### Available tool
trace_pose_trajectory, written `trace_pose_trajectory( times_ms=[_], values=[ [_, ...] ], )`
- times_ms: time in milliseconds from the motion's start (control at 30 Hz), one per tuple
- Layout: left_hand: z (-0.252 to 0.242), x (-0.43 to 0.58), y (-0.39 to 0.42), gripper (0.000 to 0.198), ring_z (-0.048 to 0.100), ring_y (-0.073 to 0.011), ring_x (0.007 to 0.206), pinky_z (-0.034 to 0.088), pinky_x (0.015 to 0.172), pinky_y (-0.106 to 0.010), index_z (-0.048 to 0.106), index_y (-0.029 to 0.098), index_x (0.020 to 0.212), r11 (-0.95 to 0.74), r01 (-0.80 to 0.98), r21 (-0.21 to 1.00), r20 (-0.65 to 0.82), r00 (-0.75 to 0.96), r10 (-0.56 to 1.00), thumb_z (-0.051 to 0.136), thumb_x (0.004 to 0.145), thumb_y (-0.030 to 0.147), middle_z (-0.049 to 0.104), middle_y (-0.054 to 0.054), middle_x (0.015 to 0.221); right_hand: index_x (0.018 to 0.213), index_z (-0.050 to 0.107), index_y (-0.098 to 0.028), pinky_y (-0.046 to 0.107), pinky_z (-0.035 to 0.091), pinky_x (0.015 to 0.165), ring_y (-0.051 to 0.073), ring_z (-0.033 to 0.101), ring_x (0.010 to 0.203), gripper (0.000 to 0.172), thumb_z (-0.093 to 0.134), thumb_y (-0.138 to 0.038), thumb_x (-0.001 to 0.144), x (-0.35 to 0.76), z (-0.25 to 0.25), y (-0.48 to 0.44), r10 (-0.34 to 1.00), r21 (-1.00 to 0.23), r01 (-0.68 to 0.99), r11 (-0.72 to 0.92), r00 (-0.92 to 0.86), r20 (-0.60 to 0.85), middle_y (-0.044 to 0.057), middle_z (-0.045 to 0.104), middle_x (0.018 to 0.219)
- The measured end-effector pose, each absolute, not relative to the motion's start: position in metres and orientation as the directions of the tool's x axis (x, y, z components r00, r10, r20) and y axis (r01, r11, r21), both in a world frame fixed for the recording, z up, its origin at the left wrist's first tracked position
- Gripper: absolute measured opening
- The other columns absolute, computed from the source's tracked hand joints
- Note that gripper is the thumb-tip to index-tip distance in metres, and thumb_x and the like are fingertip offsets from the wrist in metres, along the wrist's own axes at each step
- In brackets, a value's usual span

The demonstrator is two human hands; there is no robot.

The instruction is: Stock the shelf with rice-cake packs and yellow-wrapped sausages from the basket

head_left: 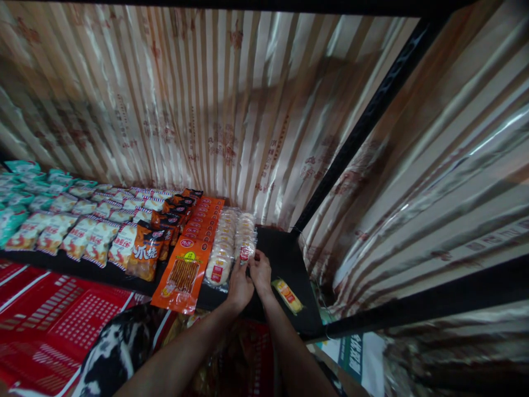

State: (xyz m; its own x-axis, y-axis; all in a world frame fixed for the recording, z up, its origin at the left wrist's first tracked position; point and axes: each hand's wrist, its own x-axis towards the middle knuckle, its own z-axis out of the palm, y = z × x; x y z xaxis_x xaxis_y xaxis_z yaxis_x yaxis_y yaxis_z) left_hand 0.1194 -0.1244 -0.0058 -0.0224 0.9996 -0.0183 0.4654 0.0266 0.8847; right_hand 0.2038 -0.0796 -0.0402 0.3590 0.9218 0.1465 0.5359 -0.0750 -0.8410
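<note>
Both hands meet at the front of a row of clear packets with round white crackers, on a black shelf [285, 256]. My left hand [241, 286] has its fingers closed on the lower edge of the front cracker packet [245, 248], which bears a red label. On the same packet's right side, my right hand [260, 270] pinches with bent fingers. A second row of cracker packets [219, 269] lies just left of my hands. Beyond it are overlapping orange bags of brown sticks [185, 273]. To the right of my right hand lies a small yellow packet [288, 296].
Brown-orange snack bags [144, 251], white-and-orange bags [97, 240] and teal bags [14, 220] fill the shelf's left. Red baskets [78, 320] stand below in front. A black post [363, 129] rises at the right corner, before a striped curtain [223, 110].
</note>
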Motion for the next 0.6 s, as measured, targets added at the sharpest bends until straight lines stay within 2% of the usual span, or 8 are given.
trace_pose_trajectory(
  times_ms=[133,267,400,600],
  values=[
    [-0.0094,0.1192,-0.1231,0.061,0.038,-0.0194,0.13,0.026,0.113,-0.033,0.056,0.02,0.121,0.013,0.433,0.901,0.001,-0.032,0.999,0.046,0.065,-0.003,0.044,-0.006,0.14,0.115,0.057,-0.014,0.028,0.052,0.073,0.016,0.065,0.072,0.04,0.048,-0.024,0.077,0.2019,-0.0419,-0.0819,0.913,-0.844,0.532,-0.074,0.377,0.157,0.012,0.063,0.105],
    [-0.0077,0.1191,-0.1239,0.06,0.037,-0.0208,0.131,0.027,0.112,-0.034,0.056,0.016,0.121,0.025,0.454,0.891,-0.015,-0.025,1.0,0.046,0.065,-0.002,0.043,-0.009,0.14,0.114,0.059,-0.016,0.027,0.051,0.076,0.015,0.065,0.073,0.04,0.048,-0.023,0.077,0.2016,-0.041,-0.082,0.921,-0.82,0.558,-0.124,0.373,0.115,0.011,0.063,0.105],
    [-0.0061,0.1196,-0.1254,0.057,0.035,-0.0213,0.132,0.027,0.112,-0.034,0.054,0.013,0.123,-0.007,0.477,0.879,0.012,-0.006,1.0,0.045,0.068,0.0,0.041,-0.012,0.141,0.12,0.054,-0.01,0.029,0.051,0.079,0.016,0.065,0.076,0.045,0.048,-0.023,0.077,0.2025,-0.042,-0.0816,0.91,-0.831,0.543,-0.119,0.394,0.127,0.015,0.061,0.107],
    [-0.0088,0.1187,-0.1256,0.055,0.038,-0.0204,0.131,0.029,0.111,-0.031,0.059,0.016,0.117,0.014,0.465,0.885,-0.009,-0.013,1.0,0.046,0.067,-0.002,0.043,-0.009,0.141,0.112,0.059,-0.012,0.03,0.051,0.077,0.016,0.063,0.073,0.04,0.047,-0.024,0.076,0.2036,-0.0451,-0.0843,0.91,-0.847,0.524,-0.085,0.388,0.148,0.013,0.062,0.105]
  ],
)
